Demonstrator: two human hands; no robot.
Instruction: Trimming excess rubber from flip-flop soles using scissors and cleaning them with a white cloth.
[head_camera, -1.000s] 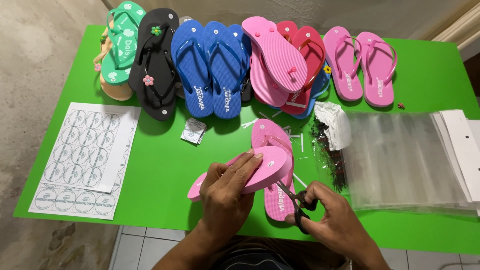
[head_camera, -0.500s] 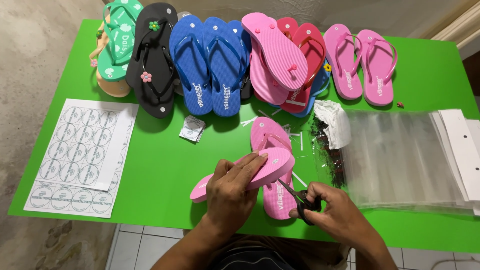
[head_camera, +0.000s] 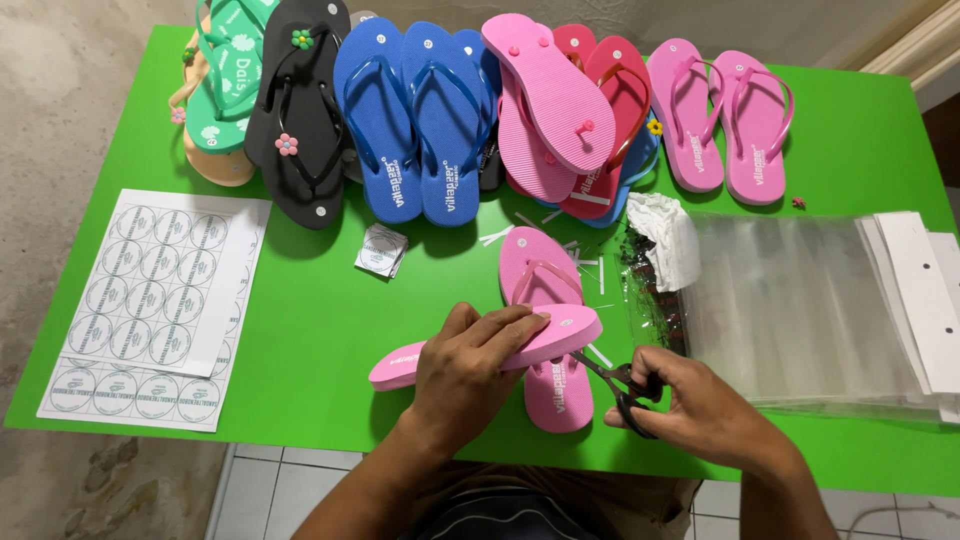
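A pink flip-flop (head_camera: 480, 350) is held sideways by the left hand (head_camera: 468, 372) above its pair (head_camera: 548, 330); small black scissors (head_camera: 622, 385) are gripped by the right hand (head_camera: 700, 412).

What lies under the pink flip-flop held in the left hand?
Under the held pink flip-flop, gripped by the left hand, a second pink flip-flop lies flat on the green table. Its middle is covered.

left hand (head_camera: 470, 365) grips pink flip-flop (head_camera: 480, 352) over a 2nd pink flip-flop (head_camera: 552, 385) | right hand (head_camera: 700, 410) holds black scissors (head_camera: 620, 382) at its edge | green worktop (head_camera: 320, 320) | sticker sheets (head_camera: 160, 300) left
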